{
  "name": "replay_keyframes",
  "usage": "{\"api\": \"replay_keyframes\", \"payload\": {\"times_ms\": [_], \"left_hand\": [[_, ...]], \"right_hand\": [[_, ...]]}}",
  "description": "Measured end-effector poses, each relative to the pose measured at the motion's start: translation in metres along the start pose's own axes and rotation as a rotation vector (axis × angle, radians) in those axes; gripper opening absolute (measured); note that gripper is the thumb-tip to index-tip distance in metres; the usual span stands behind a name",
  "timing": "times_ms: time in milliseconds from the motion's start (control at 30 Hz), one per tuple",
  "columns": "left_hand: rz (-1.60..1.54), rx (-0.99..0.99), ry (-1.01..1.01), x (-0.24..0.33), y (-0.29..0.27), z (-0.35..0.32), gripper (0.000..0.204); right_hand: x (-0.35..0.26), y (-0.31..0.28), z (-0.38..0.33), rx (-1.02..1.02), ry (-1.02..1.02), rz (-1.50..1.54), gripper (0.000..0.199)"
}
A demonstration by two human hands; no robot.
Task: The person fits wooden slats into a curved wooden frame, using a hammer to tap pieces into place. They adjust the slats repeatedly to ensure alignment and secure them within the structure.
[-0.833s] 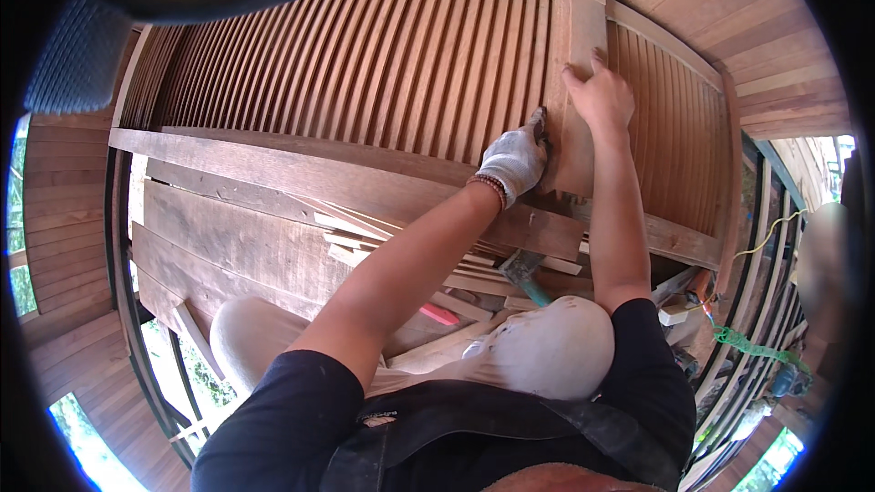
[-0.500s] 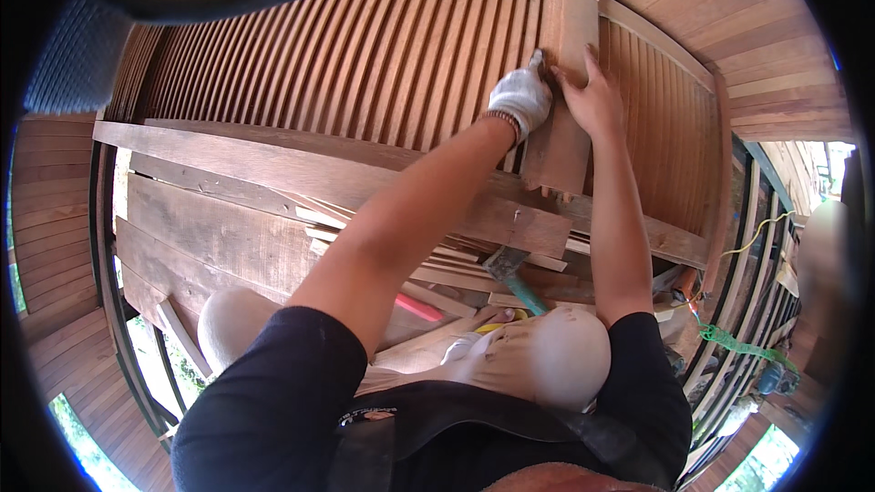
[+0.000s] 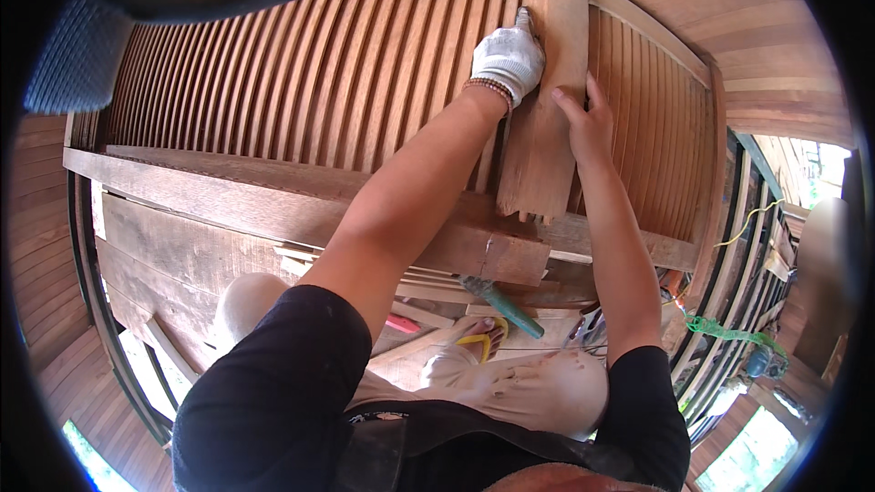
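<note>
We are working at a flat wooden board [image 3: 547, 150], which is lying between the wide slatted panel [image 3: 319, 64] on the left and the narrower slatted panel [image 3: 652, 118] on the right, its ragged near end reaching the long wooden rail [image 3: 228, 200]. At its left edge we are laying our gloved left hand [image 3: 509, 56], index finger stretching far; the other fingers are hiding from view, so we cannot tell whether they are gripping anything. At the right edge we are spreading the thumb and index finger of our bare right hand [image 3: 588, 123] wide, the thumb touching the board without closing on it. A beaded bracelet [image 3: 492, 87] is circling our left wrist. Nearer us, a teal-handled tool [image 3: 510, 310] is lying beyond our yellow-strapped sandal [image 3: 483, 342], and green netting [image 3: 729, 333] is hanging at the right.
</note>
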State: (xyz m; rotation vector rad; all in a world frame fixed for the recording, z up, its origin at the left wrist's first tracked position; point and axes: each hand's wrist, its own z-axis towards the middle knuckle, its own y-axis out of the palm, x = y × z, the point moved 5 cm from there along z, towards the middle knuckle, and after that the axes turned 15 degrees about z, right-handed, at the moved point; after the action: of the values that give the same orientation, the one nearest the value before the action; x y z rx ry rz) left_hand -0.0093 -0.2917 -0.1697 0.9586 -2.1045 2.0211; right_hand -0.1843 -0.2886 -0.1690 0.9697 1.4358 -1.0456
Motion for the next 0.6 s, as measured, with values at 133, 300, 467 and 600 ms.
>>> {"api": "replay_keyframes", "payload": {"times_ms": [133, 300, 467, 600], "left_hand": [[0.02, -0.017, 0.017, 0.003, -0.001, 0.001, 0.056], [-0.003, -0.042, -0.009, 0.005, -0.004, -0.001, 0.057], [-0.004, -0.071, 0.007, 0.004, -0.004, 0.002, 0.057], [-0.019, -0.026, -0.014, 0.0, -0.002, 0.005, 0.054]], "right_hand": [[-0.008, 0.005, -0.003, 0.011, -0.024, -0.012, 0.063], [0.003, 0.0, 0.001, 0.058, -0.006, -0.084, 0.069], [0.005, -0.002, 0.003, 0.066, -0.009, -0.153, 0.076], [0.0, 0.001, 0.003, 0.068, 0.0, -0.175, 0.078]]}}
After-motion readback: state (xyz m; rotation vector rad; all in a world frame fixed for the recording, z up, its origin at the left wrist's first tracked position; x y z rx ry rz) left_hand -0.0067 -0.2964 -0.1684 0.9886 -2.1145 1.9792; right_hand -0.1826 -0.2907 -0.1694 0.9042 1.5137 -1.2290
